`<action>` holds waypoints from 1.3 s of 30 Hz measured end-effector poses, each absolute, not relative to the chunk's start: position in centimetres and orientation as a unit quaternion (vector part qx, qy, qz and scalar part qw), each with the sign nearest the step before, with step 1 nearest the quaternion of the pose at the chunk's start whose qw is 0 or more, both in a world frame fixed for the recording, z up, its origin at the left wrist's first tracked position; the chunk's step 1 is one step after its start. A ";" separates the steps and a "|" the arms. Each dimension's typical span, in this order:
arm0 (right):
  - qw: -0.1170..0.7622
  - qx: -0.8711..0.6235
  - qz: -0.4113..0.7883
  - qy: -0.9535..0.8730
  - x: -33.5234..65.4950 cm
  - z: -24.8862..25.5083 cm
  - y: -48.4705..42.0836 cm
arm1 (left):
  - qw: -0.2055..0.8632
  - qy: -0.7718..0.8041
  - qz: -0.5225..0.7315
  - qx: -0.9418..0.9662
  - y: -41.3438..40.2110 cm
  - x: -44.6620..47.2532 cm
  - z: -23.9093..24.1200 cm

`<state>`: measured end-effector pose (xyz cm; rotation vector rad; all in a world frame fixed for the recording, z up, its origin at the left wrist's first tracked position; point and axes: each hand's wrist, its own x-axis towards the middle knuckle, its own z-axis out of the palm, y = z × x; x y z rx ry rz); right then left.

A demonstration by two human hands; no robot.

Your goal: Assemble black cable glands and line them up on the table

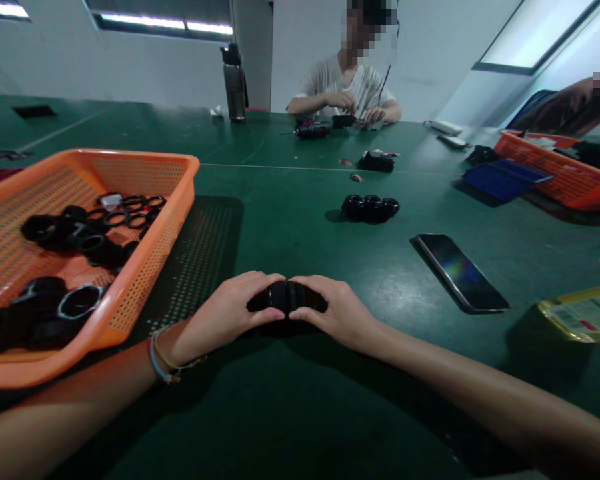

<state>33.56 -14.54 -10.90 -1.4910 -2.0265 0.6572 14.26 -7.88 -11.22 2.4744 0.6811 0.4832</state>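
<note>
Both my hands meet at the middle of the green table (290,413) around one black round ribbed part (286,297). My left hand (230,313) grips its left end, fingers curled over it. My right hand (335,312) grips the right end the same way. The part lies low, at or just above the tabletop. An orange mesh basket (145,267) with several black rings and threaded parts (75,233) stands just left of my left hand.
A row of assembled black parts (371,207) lies further back, a dark phone (461,272) to the right. A yellow-edged tray (580,312) sits at the right edge, a blue lid (503,179) and another orange basket (560,170) beyond. A person (347,87) works opposite; a bottle (235,83) stands there.
</note>
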 end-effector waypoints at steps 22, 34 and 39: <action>0.242 -0.557 0.257 -0.752 33.6 -10.5 -14.7 | 0.230 0.224 0.199 0.926 -8.4 14.1 -11.1; 0.310 -0.424 0.064 -0.849 34.2 -12.1 -14.3 | 0.351 0.268 0.192 0.876 -7.9 14.3 -10.4; 0.333 -0.402 0.009 -0.853 34.3 -12.2 -14.4 | 0.345 0.279 0.182 0.877 -8.1 14.6 -10.1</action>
